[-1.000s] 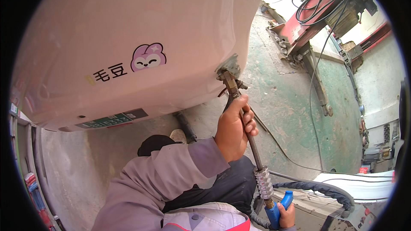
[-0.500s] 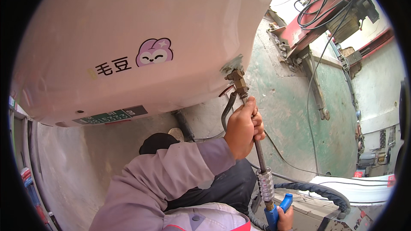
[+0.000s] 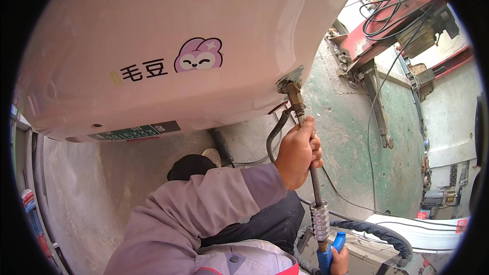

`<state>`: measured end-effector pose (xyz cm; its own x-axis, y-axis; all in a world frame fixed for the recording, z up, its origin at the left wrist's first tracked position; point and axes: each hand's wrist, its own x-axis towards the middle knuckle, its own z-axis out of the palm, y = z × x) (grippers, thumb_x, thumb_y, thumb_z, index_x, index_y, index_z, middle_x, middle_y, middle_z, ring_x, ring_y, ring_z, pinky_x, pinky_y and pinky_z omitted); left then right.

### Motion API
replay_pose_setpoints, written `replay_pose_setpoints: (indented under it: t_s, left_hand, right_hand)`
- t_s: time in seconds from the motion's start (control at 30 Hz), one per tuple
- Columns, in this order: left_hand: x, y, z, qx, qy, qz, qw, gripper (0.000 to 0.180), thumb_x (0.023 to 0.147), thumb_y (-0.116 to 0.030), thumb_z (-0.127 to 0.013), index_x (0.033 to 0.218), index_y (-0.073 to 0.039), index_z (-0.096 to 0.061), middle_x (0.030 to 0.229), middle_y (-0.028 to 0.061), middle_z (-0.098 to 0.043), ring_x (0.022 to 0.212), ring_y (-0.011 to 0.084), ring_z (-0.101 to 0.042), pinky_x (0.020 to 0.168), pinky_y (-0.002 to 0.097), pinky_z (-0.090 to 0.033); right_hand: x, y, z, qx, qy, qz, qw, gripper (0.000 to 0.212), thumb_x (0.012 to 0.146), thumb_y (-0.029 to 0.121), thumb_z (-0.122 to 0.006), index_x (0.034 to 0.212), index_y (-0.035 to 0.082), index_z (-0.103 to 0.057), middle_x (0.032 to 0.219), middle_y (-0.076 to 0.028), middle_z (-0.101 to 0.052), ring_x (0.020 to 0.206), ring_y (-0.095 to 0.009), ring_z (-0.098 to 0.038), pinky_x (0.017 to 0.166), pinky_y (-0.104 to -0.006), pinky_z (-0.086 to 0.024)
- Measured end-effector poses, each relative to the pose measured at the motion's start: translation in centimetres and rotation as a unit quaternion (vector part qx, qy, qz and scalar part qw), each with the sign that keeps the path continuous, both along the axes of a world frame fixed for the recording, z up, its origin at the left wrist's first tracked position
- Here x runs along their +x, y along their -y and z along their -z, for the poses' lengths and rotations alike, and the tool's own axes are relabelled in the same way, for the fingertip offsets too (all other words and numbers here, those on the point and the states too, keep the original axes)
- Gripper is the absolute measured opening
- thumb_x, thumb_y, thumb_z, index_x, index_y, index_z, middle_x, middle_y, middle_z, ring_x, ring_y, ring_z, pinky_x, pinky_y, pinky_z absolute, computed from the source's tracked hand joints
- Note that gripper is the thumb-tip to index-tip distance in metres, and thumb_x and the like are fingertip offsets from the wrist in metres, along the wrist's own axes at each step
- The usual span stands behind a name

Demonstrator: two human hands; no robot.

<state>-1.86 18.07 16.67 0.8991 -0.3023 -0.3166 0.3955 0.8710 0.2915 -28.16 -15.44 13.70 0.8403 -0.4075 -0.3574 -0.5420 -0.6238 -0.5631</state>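
Note:
My left hand (image 3: 297, 155) is wrapped round the upper rod of a slide-hammer dent puller (image 3: 316, 187), just below its brass head (image 3: 294, 97). That head is at the scraped, dull patch (image 3: 292, 75) on the lower corner of a pale pink car's bumper (image 3: 244, 25); whether it is fixed there I cannot tell. A black cable (image 3: 275, 131) curves from the head. Lower on the rod sits a ribbed silver weight (image 3: 320, 221). At the bottom, my right hand (image 3: 340, 261) grips the puller's blue pistol handle (image 3: 324, 259), its fingers partly hidden.
A black power tool (image 3: 220, 146) lies on the floor under the bumper. At the upper right stands a red metal frame (image 3: 356, 43) draped with black cables. A thick sleeved cable (image 3: 400, 240) loops beside a white panel (image 3: 433, 229) at the lower right.
The car and puller appear slightly farther right, mostly because the view has shifted. Both hands keep their grips, and the brass head stays at the scraped patch.

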Motion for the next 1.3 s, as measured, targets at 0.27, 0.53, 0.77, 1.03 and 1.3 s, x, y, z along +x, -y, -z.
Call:
replay_pose_setpoints:
  t_s: [0.27,0.53,0.77,1.03,1.3]
  left_hand:
    - [0.1,0.0,-0.1,0.000,-0.002,-0.002,1.000,0.035,0.104,-0.042,-0.042,0.082,-0.014,-0.037,0.067,-0.0024,-0.034,0.056,0.0106,-0.034,0.055,0.0303,-0.035]
    - [0.1,0.0,0.0,-0.007,-0.003,0.004,1.000,0.035,0.104,-0.040,-0.042,0.081,-0.014,-0.036,0.067,-0.0024,-0.034,0.056,0.0104,-0.034,0.055,0.0301,-0.035]
    - [0.2,0.0,-0.2,-0.007,-0.011,-0.006,1.000,0.034,0.104,-0.040,-0.043,0.082,-0.014,-0.036,0.063,-0.0029,-0.034,0.051,0.0101,-0.035,0.051,0.0300,-0.036]
    - [0.4,0.4,1.3,0.034,0.026,0.004,0.999,0.035,0.104,-0.042,-0.043,0.085,-0.012,-0.043,0.070,0.0010,-0.047,0.061,0.0140,-0.048,0.062,0.0315,-0.043]
    - [-7.6,5.7,3.0,-0.042,0.111,0.274,0.954,0.047,0.101,-0.043,-0.046,0.089,-0.001,-0.063,0.089,0.0094,-0.066,0.086,0.0175,-0.062,0.083,0.0312,-0.048]
  right_hand:
    - [0.4,-0.6,-0.3,0.028,-0.002,0.000,1.000,0.049,0.086,0.030,-0.071,0.114,-0.005,-0.050,0.103,-0.015,-0.059,0.091,-0.023,-0.057,0.082,-0.0358,-0.047]
    - [1.2,0.0,-1.7,0.171,-0.143,0.068,0.972,0.068,0.087,0.027,-0.072,0.137,-0.008,-0.044,0.129,-0.019,-0.055,0.117,-0.027,-0.053,0.100,-0.0365,-0.041]
    - [0.5,-0.1,-0.3,0.102,-0.064,0.031,0.992,0.059,0.087,0.028,-0.071,0.128,-0.007,-0.046,0.119,-0.017,-0.057,0.108,-0.025,-0.054,0.093,-0.0356,-0.043]
    - [0.6,0.6,-0.3,0.088,-0.051,0.015,0.995,0.051,0.087,0.030,-0.070,0.118,-0.006,-0.049,0.108,-0.015,-0.059,0.097,-0.023,-0.056,0.086,-0.0347,-0.045]
    - [1.0,1.4,-0.7,0.103,-0.065,0.006,0.993,0.044,0.088,0.031,-0.068,0.107,-0.004,-0.052,0.096,-0.014,-0.061,0.086,-0.020,-0.058,0.078,-0.0337,-0.047]
